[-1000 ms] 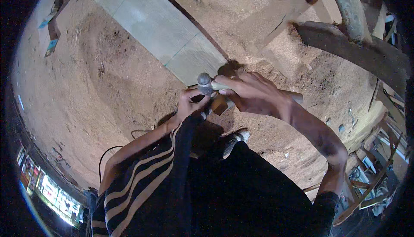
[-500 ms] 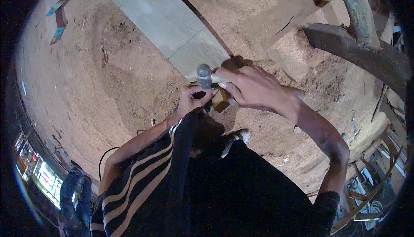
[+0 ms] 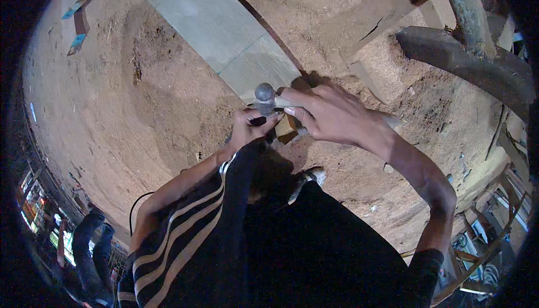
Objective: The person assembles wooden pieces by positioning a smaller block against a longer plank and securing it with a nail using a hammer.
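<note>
My right hand (image 3: 339, 114) is closed round the pale handle of a ball-peen hammer (image 3: 264, 92). The hammer's grey metal head stands over the near end of a long pale wooden board (image 3: 208, 27), which has lines drawn across it. Just below the head, my left hand (image 3: 251, 128) pinches with thumb and forefinger at the board's near end. Whatever lies in that pinch is too small and too covered to make out. A yellowish wooden block (image 3: 287, 129) sits under the board's end, between my two hands.
Sawdust-covered ground (image 3: 168, 100) surrounds the board. At the upper right lie a curved dark timber (image 3: 443, 53) and a thick pale pole (image 3: 469, 16). Scrap wood (image 3: 477, 263) is heaped at the lower right. Another person's legs (image 3: 90, 246) show at the lower left.
The hammer head has tipped slightly, with both hands nearly in place. At the lower left, the other person's legs have shifted and more of them shows.
</note>
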The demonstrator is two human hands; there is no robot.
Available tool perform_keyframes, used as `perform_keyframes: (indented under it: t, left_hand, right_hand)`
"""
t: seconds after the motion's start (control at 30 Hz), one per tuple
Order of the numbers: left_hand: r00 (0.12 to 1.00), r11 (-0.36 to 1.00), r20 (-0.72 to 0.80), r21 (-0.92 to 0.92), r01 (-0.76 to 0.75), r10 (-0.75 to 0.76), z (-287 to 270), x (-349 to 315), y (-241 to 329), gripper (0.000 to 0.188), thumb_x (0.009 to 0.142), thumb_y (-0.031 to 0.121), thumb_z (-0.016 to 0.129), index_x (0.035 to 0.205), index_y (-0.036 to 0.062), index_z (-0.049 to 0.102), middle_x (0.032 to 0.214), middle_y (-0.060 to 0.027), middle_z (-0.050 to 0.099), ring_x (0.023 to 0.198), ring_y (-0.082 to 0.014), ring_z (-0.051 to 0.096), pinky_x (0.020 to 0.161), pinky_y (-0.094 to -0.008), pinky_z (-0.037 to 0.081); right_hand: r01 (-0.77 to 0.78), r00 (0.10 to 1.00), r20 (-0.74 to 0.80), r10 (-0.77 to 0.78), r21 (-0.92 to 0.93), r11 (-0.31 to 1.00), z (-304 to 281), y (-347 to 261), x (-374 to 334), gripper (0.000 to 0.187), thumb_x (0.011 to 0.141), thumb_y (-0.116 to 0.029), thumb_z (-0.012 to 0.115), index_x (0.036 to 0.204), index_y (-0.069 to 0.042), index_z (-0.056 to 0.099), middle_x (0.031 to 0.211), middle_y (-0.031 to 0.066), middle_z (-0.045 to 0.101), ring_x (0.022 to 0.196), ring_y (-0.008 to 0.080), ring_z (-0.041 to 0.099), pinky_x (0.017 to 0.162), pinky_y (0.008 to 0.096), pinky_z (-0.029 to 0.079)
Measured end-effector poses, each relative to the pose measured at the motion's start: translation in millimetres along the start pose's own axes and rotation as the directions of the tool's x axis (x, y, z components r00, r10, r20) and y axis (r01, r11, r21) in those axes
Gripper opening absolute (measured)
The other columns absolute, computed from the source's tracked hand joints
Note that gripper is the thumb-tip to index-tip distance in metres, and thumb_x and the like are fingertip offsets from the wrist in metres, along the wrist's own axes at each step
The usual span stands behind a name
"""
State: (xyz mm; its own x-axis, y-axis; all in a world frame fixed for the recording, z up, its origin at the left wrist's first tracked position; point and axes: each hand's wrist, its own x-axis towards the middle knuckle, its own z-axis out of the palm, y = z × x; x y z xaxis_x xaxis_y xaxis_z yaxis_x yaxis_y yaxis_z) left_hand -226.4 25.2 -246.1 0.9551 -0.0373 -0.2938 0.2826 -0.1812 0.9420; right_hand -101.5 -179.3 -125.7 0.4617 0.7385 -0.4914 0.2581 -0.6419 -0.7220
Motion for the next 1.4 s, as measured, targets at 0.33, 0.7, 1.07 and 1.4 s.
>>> perform_keyframes:
  t: [0.33, 0.7, 1.07, 1.4]
  left_hand:
    - [0.991, 0.998, 0.118, 0.009, -0.059, 0.057, -5.5, 2.4, -1.8, 0.006, 0.084, 0.001, 0.076, 0.089, -0.0026, 0.074, 0.082, -0.0093, 0.072, 0.076, -0.0143, 0.065, 0.071, -0.0295, 0.051]
    - [0.98, 0.992, 0.16, -0.034, 0.124, -0.117, -3.4, -8.3, -27.3, 0.011, 0.084, 0.0, 0.075, 0.094, -0.0013, 0.075, 0.089, -0.0114, 0.073, 0.078, -0.0154, 0.067, 0.072, -0.0299, 0.053]
    - [0.993, 1.0, 0.118, 0.014, 0.015, -0.016, -4.3, -2.0, -12.2, 0.013, 0.083, 0.003, 0.077, 0.096, 0.0012, 0.078, 0.091, -0.0137, 0.076, 0.082, -0.0207, 0.072, 0.075, -0.0314, 0.055]
    - [0.995, 0.996, 0.048, -0.046, -0.082, 0.084, -0.8, -0.3, -21.2, 0.012, 0.084, 0.003, 0.077, 0.095, 0.0014, 0.078, 0.087, -0.0124, 0.074, 0.079, -0.0165, 0.069, 0.071, -0.03, 0.053]
  right_hand:
    - [0.055, 0.986, -0.153, -0.072, -0.11, 0.992, -5.0, 5.8, -3.8, 0.037, 0.093, -0.009, 0.056, 0.13, -0.009, 0.056, 0.066, 0.0196, 0.062, 0.058, 0.0399, 0.063, 0.062, 0.0495, 0.052]
    - [0.002, 0.999, -0.052, -0.004, -0.034, 0.999, -4.8, 0.3, -4.6, 0.039, 0.092, -0.01, 0.057, 0.132, -0.009, 0.056, 0.069, 0.0221, 0.064, 0.061, 0.0376, 0.066, 0.064, 0.0493, 0.052]
    - [-0.067, 0.989, 0.124, 0.082, -0.118, 0.991, -4.1, 2.7, 5.3, 0.04, 0.093, -0.011, 0.056, 0.133, -0.009, 0.056, 0.075, 0.0236, 0.065, 0.067, 0.0392, 0.065, 0.067, 0.0506, 0.052]
    - [-0.108, 0.991, 0.069, 0.115, -0.104, 0.989, -5.1, -5.7, -3.4, 0.044, 0.095, -0.019, 0.054, 0.139, -0.015, 0.054, 0.086, 0.0221, 0.066, 0.085, 0.0412, 0.066, 0.081, 0.052, 0.05]
